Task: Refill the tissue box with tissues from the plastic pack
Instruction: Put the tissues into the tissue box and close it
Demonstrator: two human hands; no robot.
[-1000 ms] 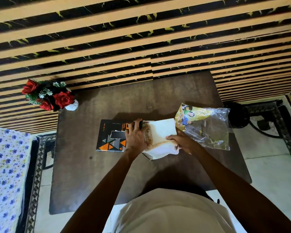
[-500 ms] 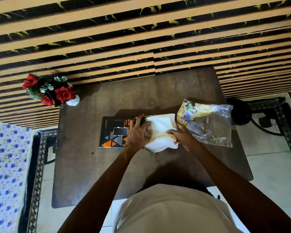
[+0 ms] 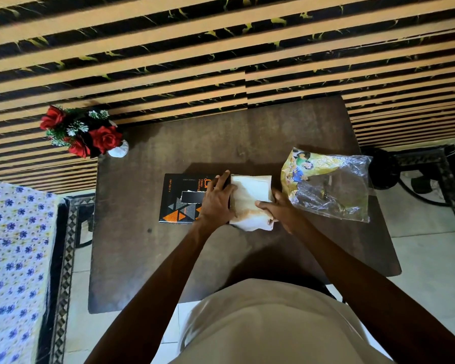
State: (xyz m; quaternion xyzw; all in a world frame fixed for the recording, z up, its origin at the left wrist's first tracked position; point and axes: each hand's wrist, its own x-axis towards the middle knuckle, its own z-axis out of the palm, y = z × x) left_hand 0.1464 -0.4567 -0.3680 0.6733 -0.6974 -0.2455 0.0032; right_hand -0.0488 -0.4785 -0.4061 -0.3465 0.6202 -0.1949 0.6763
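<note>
A black tissue box (image 3: pixel 180 198) with orange triangles lies flat on the dark wooden table (image 3: pixel 142 258). My left hand (image 3: pixel 217 203) presses on its right end. A stack of white tissues (image 3: pixel 251 195) sticks out of that open end, its near edge crumpled. My right hand (image 3: pixel 280 210) grips the stack from the right side. The plastic pack (image 3: pixel 328 185), yellow print at its left and clear elsewhere, lies flattened to the right of my right hand and looks empty.
A small white vase (image 3: pixel 118 151) with red roses (image 3: pixel 105 139) stands at the table's far left corner. A striped wall runs behind the table. A flowered cloth (image 3: pixel 13 258) lies at the left. A dark fan base (image 3: pixel 383 169) sits on the floor at the right.
The tissue stack has slid further left into the box's open end, with my right hand following it. My left hand stays on the box's right end.
</note>
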